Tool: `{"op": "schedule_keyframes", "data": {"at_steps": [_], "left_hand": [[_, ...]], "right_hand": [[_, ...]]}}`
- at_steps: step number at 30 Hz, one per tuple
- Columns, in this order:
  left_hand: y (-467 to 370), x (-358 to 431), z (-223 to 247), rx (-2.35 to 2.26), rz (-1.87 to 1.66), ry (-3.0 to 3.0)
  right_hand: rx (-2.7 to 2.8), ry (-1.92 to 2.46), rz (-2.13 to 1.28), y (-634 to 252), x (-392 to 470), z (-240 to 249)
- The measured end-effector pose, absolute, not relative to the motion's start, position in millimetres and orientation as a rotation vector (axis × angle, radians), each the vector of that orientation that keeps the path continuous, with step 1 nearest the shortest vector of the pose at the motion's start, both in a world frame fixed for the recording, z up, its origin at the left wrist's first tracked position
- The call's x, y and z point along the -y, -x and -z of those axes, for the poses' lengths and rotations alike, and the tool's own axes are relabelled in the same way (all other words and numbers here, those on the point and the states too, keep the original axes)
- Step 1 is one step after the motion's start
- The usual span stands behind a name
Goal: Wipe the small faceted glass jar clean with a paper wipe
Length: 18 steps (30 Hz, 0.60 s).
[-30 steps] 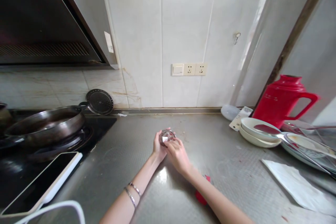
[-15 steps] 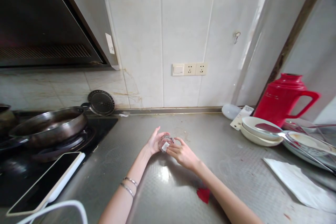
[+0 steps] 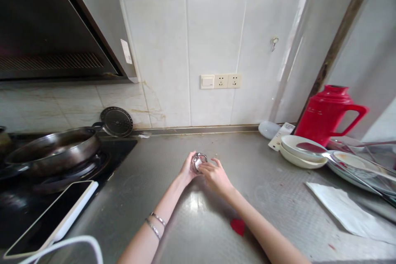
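Note:
My left hand [image 3: 187,172] is wrapped round a small, clear, shiny round vessel [image 3: 198,160] that looks like glass, with its open side tipped toward me. At the right of its mouth, the fingers of my right hand [image 3: 217,178] are bent in against it. A pale patch shows inside the vessel, but I cannot tell whether it is a label or a bit of paper. Whatever my right fingertips pinch is hidden. Both hands are above the steel counter [image 3: 173,214]. By my right forearm lies a red scrap [image 3: 237,227].
On the left, a pan [image 3: 55,148] sits on the black stove, with a white-edged phone [image 3: 51,220] and white cable near the front. To the right stand a red thermos [image 3: 326,113], stacked white bowls [image 3: 301,152], plates and a white paper sheet [image 3: 346,210].
The view has shifted slightly. My hands have lifted the vessel a little up and turned it, so its mouth looks more toward me. My right fingers have moved onto its opening.

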State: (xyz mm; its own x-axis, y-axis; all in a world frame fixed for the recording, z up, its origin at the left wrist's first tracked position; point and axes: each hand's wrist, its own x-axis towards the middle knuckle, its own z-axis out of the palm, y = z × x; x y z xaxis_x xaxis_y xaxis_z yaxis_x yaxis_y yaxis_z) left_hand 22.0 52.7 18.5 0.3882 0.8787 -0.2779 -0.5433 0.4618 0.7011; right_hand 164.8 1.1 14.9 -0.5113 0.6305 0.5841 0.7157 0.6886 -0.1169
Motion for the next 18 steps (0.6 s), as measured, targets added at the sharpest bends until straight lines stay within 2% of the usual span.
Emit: {"op": "schedule_keyframes", "data": {"at_steps": [9, 18], "left_hand": [[-51, -33, -10, -0.532, -1.193, -0.434], [-39, -37, -19, -0.419, -1.045, -0.511]], "right_hand": [[1.929, 1.136, 0.127, -146, 13, -13], [2.174, 1.005, 0.362, -168, 4, -25]]}}
